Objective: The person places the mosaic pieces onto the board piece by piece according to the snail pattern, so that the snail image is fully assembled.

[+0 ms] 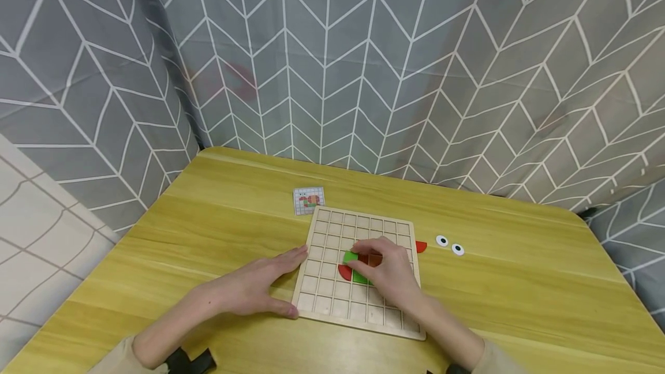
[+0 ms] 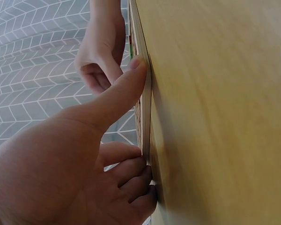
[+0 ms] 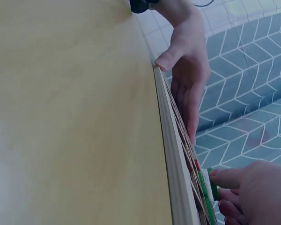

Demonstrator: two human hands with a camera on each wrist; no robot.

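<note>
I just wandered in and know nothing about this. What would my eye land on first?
Probably the two eye-like discs on the wooden table, to the right of the gridded board. Next come the bright colours near the board's middle: a red piece lies there, and the right hand pinches a green piece, while the left hand touches the board's left side. Behind everything hangs a grey curtain with white lines.

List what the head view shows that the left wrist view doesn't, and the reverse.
Only the head view: the small pattern card, two eye discs to the right of the grid board, and pale tiles at far left.
Only the left wrist view: the palm side of the left hand, close up.
Both: that hand's back or thumb, the right hand, the board, the tabletop and the patterned curtain.
</note>
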